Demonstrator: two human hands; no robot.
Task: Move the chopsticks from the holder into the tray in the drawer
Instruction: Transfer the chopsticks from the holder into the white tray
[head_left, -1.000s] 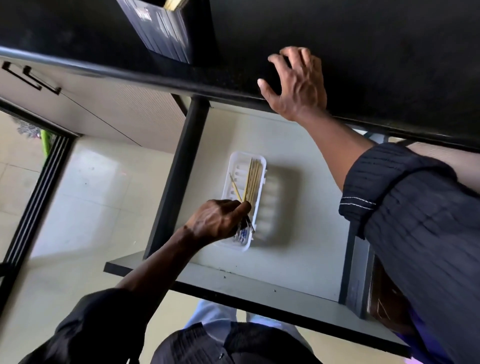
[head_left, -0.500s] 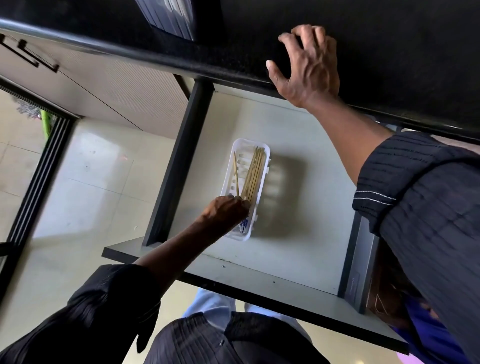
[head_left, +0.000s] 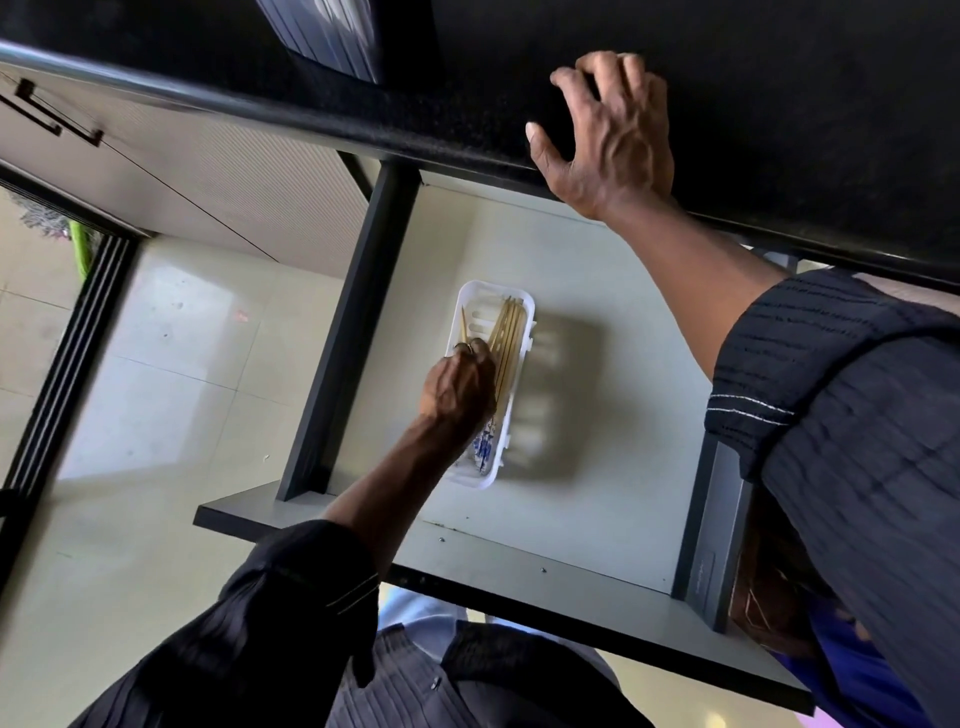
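Note:
A white slotted tray (head_left: 523, 306) lies in the open drawer (head_left: 613, 441). Several wooden chopsticks (head_left: 508, 332) lie lengthwise in the tray, and their blue-and-white patterned ends (head_left: 485, 448) point toward me. My left hand (head_left: 457, 387) is over the tray's middle, fingers pinched on a single chopstick (head_left: 463, 326) that angles away from the bundle on the left. My right hand (head_left: 610, 137) rests flat on the black countertop (head_left: 779, 104) with fingers spread, holding nothing. The dark ribbed holder (head_left: 332, 36) stands on the counter at the top edge, mostly cut off.
The drawer has a dark left rail (head_left: 353, 322), a grey right side (head_left: 719, 535) and a dark front edge (head_left: 519, 587) close to my body. Pale floor tiles (head_left: 171, 374) lie to the left, with a cabinet handle (head_left: 57, 117) at upper left.
My left hand has slid from the tray's near end to its middle, along the chopsticks. The single chopstick now lies closer to the bundle. My right hand stays on the counter.

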